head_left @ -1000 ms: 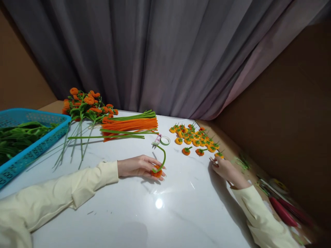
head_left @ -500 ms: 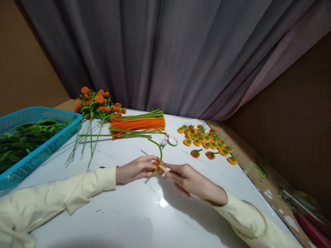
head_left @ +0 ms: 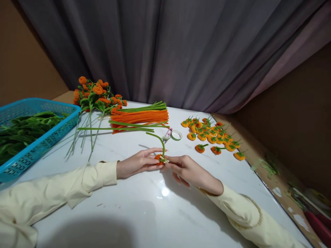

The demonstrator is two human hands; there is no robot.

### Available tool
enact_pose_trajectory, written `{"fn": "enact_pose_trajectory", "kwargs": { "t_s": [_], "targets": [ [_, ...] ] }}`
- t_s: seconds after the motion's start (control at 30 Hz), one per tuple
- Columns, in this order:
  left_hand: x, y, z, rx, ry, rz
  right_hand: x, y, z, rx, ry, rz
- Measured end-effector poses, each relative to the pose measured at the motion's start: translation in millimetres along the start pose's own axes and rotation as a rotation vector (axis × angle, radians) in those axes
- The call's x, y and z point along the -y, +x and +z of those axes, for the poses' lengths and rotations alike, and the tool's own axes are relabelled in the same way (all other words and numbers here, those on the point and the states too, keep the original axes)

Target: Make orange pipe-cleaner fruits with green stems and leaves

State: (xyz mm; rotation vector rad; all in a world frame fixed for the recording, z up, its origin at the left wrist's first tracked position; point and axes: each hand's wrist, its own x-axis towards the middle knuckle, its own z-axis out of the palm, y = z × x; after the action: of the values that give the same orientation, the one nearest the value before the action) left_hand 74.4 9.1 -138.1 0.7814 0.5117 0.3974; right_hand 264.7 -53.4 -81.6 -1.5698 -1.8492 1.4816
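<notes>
My left hand (head_left: pixel 138 162) and my right hand (head_left: pixel 186 169) meet at the middle of the white table (head_left: pixel 144 210). Both pinch a small orange pipe-cleaner ball (head_left: pixel 158 158) with a curved green stem (head_left: pixel 159 139) that arches up and to the left. The left fingers are closed on the ball. The right fingertips grip the base of the stem, where a pale strip shows. Both forearms wear cream sleeves and rest on the table.
A blue basket (head_left: pixel 38 146) of green leaves stands at the left. Finished orange flowers (head_left: pixel 94 94), orange pipe cleaners (head_left: pixel 139 117) and green stems (head_left: pixel 116 129) lie at the back. Pink snips (head_left: pixel 168 133), a tape roll (head_left: pixel 177 135) and several small orange pieces (head_left: pixel 210 134) lie right.
My right hand came from the small orange pieces at the right to the ball in my left hand and took hold of its stem. The ball was lifted slightly.
</notes>
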Motion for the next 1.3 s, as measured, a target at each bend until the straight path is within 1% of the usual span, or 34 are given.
{"fn": "enact_pose_trajectory", "kwargs": {
  "t_s": [0.2, 0.37, 0.5, 0.7, 0.83, 0.97, 1.07, 1.2, 1.3],
  "targets": [
    [0.6, -0.5, 3.7, 0.035, 0.088, 0.06, -0.9, 0.2, 8.5, -0.105, -0.198, -0.162],
    [0.2, -1.9, 7.9, 0.093, 0.176, 0.151, -8.5, 2.3, 12.2, -0.137, -0.297, -0.24],
    [1.1, -1.4, 7.4, 0.118, 0.181, 0.2, -11.5, 3.3, 10.2, -0.16, -0.378, -0.351],
    [-2.3, -1.6, 4.2, 0.086, 0.121, 0.151, -9.6, 1.3, 5.8, -0.154, -0.452, -0.423],
    [-5.2, -0.4, 0.5, 0.075, 0.043, 0.15, -5.0, -1.1, 1.9, -0.183, -0.435, -0.427],
    [-7.5, 1.5, 0.1, 0.113, 0.003, 0.18, -0.4, -3.6, -1.0, -0.187, -0.399, -0.426],
    [-8.9, 2.2, 0.5, 0.158, 0.023, 0.127, -0.4, -4.1, -0.2, -0.161, -0.407, -0.431],
    [-7.6, 2.9, -2.6, 0.15, 0.06, 0.084, -4.2, -2.8, 3.4, -0.16, -0.452, -0.48],
    [-5.7, 2.2, -4.3, 0.155, 0.058, 0.057, -4.7, -2.8, 5.7, -0.163, -0.469, -0.477]
  ]
}}
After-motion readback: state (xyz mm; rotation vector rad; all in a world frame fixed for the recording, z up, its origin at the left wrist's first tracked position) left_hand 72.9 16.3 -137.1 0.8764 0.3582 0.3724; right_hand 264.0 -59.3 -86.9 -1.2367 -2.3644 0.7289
